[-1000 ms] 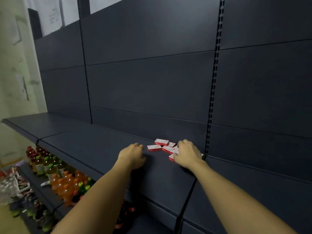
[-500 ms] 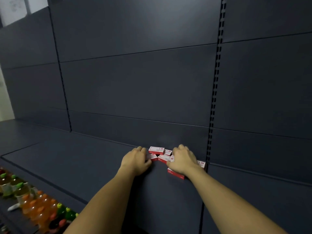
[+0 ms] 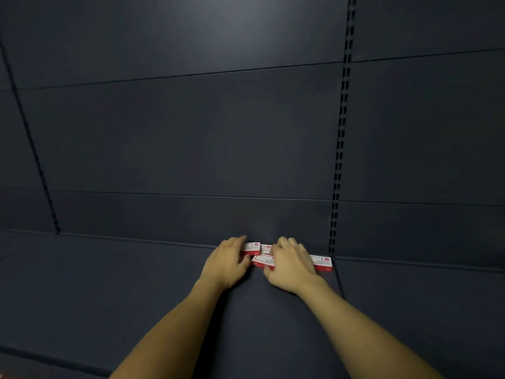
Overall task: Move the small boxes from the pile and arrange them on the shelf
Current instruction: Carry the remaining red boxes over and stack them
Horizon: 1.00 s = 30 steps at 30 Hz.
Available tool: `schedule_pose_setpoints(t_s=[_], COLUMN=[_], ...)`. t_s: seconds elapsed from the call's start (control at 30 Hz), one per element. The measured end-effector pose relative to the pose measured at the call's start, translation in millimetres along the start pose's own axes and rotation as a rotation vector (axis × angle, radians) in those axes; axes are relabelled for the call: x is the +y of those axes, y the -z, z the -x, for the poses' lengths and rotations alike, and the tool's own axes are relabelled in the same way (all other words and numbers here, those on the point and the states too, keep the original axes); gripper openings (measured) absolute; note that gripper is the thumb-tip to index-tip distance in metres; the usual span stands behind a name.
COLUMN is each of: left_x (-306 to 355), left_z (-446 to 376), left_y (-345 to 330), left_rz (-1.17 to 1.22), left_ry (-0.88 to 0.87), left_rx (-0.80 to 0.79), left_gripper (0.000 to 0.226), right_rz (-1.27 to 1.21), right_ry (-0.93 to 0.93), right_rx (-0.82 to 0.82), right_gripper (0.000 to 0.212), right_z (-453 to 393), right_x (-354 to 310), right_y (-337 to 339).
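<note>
We reach onto a dark shelf (image 3: 136,283) whose flat top runs back to a dark panelled back wall (image 3: 191,132). A slotted upright (image 3: 338,160) climbs the wall just right of our hands, and another slotted upright (image 3: 30,138) slants up at far left. A seam in the shelf surface runs toward us from the foot of the right-hand upright, passing beside our right forearm.

The small boxes (image 3: 263,260), red and white, lie in a loose cluster at the back of the shelf, close against the wall and just left of the right upright. All lie flat. The box at the left (image 3: 252,247) has its long axis roughly parallel to the wall; the one in front, between our hands, sits slightly skewed, its left end nearer us. A further box (image 3: 322,263) shows at the right, long axis also along the wall, its left part hidden beneath our right hand. A bit of another box (image 3: 265,248) shows between the hands.

Our left hand (image 3: 228,265) rests at the cluster's left end, fingers curled over the left box and thumb toward the front box. Our right hand (image 3: 291,265) covers the middle of the cluster, fingers bent down over the boxes; we cannot tell whether it truly grips one.
</note>
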<state>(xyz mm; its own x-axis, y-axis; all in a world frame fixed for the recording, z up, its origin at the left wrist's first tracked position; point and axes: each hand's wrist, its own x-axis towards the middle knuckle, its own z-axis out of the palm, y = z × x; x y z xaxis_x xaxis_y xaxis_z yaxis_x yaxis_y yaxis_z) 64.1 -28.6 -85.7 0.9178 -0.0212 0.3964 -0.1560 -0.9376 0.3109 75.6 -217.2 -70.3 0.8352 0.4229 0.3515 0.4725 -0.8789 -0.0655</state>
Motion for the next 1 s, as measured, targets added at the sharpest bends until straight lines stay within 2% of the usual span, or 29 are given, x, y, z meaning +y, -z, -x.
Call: schedule_pose_setpoints(t_s=[0.33,0.47,0.67,0.83,1.0], left_x=[-9,-10,-14,-17,-16], left_z=[4,8,10,11,10], left_y=[-8,-3,4,8,11], left_rz=[0.070,0.001,0.099,0.114,0.099], left_ry=[-0.098,-0.113,-0.109,-0.092,-0.143], left_rx=[0.093,0.147,0.199,0.216,0.202], left_gripper=[0.054,0.062,0.055,0.062,0.053], right_rz=[-0.028,-0.125,-0.254,-0.346,-0.407], right_ry=[0.031,0.004,-0.013,-0.066,-0.099], right_rx=[0.035,0.095,0.151,0.225,0.277], right_gripper=[0.047,0.045,0.041,0.046,0.039], right_z=[4,6,9,12,14], right_x=[0,-1,0,4,6], right_y=[-4,-2,-3,0,2])
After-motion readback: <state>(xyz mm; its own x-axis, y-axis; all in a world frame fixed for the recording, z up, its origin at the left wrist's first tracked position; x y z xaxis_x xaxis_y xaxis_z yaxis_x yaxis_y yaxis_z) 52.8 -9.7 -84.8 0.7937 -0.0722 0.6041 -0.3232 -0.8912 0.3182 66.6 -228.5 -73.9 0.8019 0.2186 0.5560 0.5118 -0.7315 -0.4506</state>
